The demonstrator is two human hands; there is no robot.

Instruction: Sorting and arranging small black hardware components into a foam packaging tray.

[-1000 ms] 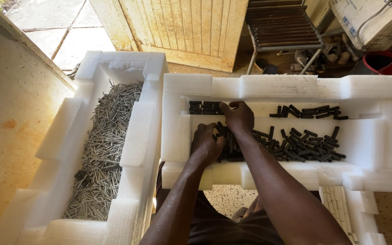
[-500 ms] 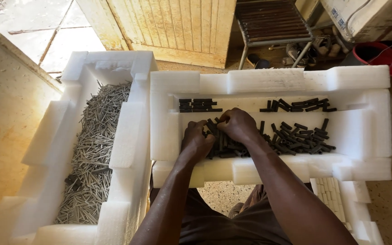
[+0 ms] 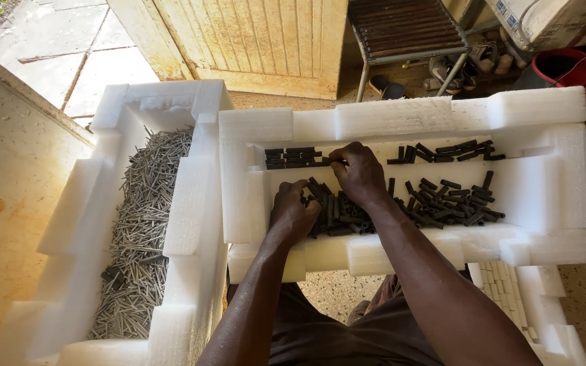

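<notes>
Resting on loose black tubes in white foam tray, left hand, grip curled over pile, right hand pinching one tube beside stacked row, grey rods in neighbouring tray.

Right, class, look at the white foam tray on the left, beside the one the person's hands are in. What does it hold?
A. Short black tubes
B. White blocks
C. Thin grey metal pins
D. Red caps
C: the left foam tray is heaped with thin grey metal pins, while the short black tubes lie in the tray under the hands.
</notes>
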